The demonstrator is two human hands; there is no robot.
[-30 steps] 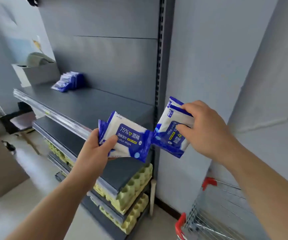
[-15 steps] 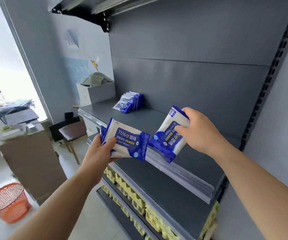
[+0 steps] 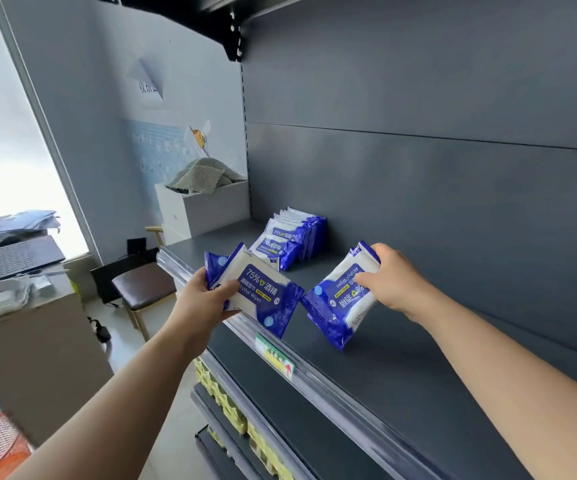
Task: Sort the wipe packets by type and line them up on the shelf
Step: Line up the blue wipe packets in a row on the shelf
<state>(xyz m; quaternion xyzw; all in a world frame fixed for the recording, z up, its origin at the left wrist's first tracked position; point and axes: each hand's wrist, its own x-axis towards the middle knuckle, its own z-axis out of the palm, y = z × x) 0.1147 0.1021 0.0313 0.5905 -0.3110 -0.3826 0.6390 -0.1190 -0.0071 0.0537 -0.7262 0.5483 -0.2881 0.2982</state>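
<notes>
Nears shelf (image 3: pixel 418 375) since a moment ago, standing row of packets (image 3: pixel 295 237) at its back left. Holds right hand (image 3: pixel 396 284), curled round a small stack (image 3: pixel 340 303), low over the deck. Grips second stack (image 3: pixel 262 296) in left hand (image 3: pixel 198 304) above front rail (image 3: pixel 332 379). Likely light, squashy, slick film: better gripped across flat faces.

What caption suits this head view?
Left hand grips wipe packets; right hand holds more packets at the grey shelf, near a lined-up row.
</notes>
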